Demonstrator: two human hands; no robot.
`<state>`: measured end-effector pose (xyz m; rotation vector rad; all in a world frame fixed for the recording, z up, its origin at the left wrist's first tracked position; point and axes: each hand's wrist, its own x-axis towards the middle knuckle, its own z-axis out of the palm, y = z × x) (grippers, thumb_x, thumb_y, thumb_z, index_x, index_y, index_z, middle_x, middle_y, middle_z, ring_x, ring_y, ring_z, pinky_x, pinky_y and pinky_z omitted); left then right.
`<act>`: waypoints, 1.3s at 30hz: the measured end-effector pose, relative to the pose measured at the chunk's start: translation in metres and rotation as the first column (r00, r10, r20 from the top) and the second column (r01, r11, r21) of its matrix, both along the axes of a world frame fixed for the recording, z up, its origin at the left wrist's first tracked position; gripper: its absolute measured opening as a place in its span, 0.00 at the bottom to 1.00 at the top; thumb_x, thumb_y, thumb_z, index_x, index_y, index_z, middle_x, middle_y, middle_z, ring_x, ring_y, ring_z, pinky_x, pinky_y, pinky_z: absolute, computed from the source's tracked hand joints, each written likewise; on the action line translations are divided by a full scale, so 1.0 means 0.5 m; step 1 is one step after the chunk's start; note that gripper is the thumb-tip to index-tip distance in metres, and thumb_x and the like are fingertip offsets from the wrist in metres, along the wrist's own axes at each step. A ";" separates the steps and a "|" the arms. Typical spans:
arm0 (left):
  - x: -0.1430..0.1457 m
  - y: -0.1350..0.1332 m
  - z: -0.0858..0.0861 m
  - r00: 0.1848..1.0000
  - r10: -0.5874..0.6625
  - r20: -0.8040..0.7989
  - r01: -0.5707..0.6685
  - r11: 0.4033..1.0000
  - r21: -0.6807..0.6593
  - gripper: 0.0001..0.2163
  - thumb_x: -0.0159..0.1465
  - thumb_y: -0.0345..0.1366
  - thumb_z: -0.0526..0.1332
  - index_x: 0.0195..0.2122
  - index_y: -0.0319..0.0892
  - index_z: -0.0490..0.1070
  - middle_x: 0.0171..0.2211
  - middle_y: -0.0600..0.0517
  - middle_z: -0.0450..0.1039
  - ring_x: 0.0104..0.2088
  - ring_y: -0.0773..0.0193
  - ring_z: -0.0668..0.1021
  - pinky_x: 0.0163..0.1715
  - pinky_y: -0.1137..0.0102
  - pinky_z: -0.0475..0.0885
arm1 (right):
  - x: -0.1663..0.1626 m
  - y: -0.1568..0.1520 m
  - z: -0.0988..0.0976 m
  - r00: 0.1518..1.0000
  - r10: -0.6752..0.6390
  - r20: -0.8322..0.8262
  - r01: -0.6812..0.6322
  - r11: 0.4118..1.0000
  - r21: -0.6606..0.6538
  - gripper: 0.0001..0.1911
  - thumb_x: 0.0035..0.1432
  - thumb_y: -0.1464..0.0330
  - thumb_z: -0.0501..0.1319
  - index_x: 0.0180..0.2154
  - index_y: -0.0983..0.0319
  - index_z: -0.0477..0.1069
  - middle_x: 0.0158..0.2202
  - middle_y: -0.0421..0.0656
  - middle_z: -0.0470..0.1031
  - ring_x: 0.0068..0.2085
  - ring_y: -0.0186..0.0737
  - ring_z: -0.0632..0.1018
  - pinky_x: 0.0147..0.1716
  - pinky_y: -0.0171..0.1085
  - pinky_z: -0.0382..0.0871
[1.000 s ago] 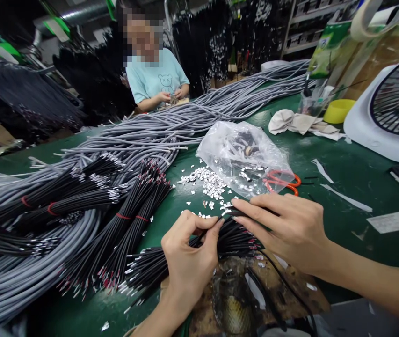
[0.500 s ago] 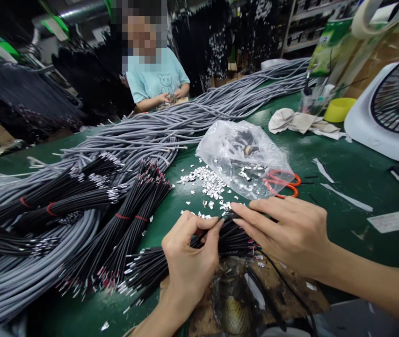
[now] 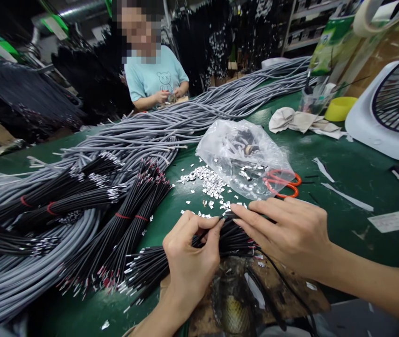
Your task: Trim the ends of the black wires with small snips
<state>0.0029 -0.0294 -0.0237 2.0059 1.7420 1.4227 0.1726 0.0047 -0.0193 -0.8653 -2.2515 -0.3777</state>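
My left hand (image 3: 192, 257) pinches a thin black cable between thumb and forefinger, above a bundle of black cables (image 3: 146, 270) with silvery ends. Close by on the right, my right hand (image 3: 286, 229) has its fingers pressed together on the same cable; its thumb is hidden. A length of black cable (image 3: 279, 274) trails down below my right hand. The pinched tip is too small to make out. Just beyond my fingertips lies a scatter of small silvery foil pieces (image 3: 210, 181). Under my hands sits a worn wooden board (image 3: 302, 297) with a dark, tape-wrapped object (image 3: 236, 309).
Red-handled scissors (image 3: 292, 187) lie partly under a clear plastic bag (image 3: 234, 150). Grey cables (image 3: 143, 128) and tied black bundles (image 3: 129, 206) fill the left and back. A white fan (image 3: 367, 126) stands right. Across the table sits a person in a light blue shirt (image 3: 150, 77).
My hands keep almost the same place and grip. Across the table, the other person's head and hands have shifted slightly.
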 end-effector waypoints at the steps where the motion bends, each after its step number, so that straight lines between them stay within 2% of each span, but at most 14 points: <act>1: 0.000 0.000 0.000 1.000 0.003 0.004 -0.003 1.000 0.000 0.04 0.53 0.26 0.63 0.24 0.39 0.71 0.20 0.56 0.65 0.21 0.70 0.67 0.22 0.73 0.63 | 0.000 0.000 0.000 1.000 -0.001 0.001 0.001 1.000 0.004 0.10 0.56 0.68 0.59 0.40 0.62 0.73 0.29 0.41 0.76 0.27 0.33 0.73 0.24 0.36 0.56; 6: 0.000 0.002 -0.003 1.000 -0.001 0.009 0.001 1.000 0.026 0.04 0.52 0.25 0.63 0.23 0.39 0.71 0.19 0.56 0.66 0.21 0.70 0.67 0.21 0.73 0.63 | -0.001 0.003 -0.002 1.000 -0.006 -0.012 0.007 0.999 0.050 0.09 0.55 0.67 0.59 0.39 0.61 0.73 0.28 0.39 0.76 0.26 0.32 0.72 0.24 0.35 0.56; 21: 0.000 0.002 0.000 1.000 -0.009 -0.005 0.010 1.000 0.025 0.04 0.52 0.25 0.63 0.23 0.38 0.71 0.19 0.55 0.65 0.21 0.70 0.67 0.21 0.73 0.62 | 0.000 0.004 -0.001 1.000 -0.016 0.000 0.016 0.999 0.030 0.10 0.56 0.67 0.58 0.40 0.61 0.73 0.29 0.40 0.76 0.27 0.32 0.72 0.25 0.35 0.57; 29: 0.002 0.003 -0.002 1.000 -0.022 -0.018 0.023 1.000 0.014 0.04 0.52 0.25 0.63 0.23 0.38 0.71 0.19 0.55 0.66 0.21 0.71 0.68 0.21 0.74 0.63 | 0.001 -0.002 -0.007 1.000 -0.002 0.010 0.002 0.999 0.042 0.11 0.55 0.67 0.59 0.41 0.62 0.73 0.28 0.39 0.76 0.25 0.32 0.71 0.22 0.37 0.53; 34: 0.002 0.007 -0.004 0.999 -0.021 0.024 0.022 0.999 -0.049 0.02 0.52 0.28 0.63 0.25 0.39 0.72 0.20 0.55 0.68 0.21 0.70 0.69 0.21 0.75 0.65 | -0.004 -0.004 -0.007 0.999 -0.026 0.021 0.027 0.999 -0.020 0.09 0.56 0.67 0.58 0.38 0.61 0.74 0.24 0.38 0.74 0.23 0.32 0.69 0.22 0.37 0.52; 39: 0.002 0.011 0.001 0.974 -0.030 0.225 0.078 0.975 -0.210 0.02 0.52 0.31 0.64 0.24 0.40 0.74 0.21 0.55 0.71 0.21 0.70 0.71 0.21 0.76 0.66 | -0.002 0.009 -0.003 0.988 -0.078 -0.131 0.066 0.994 -0.092 0.09 0.58 0.67 0.57 0.39 0.60 0.73 0.25 0.40 0.73 0.24 0.33 0.70 0.23 0.35 0.54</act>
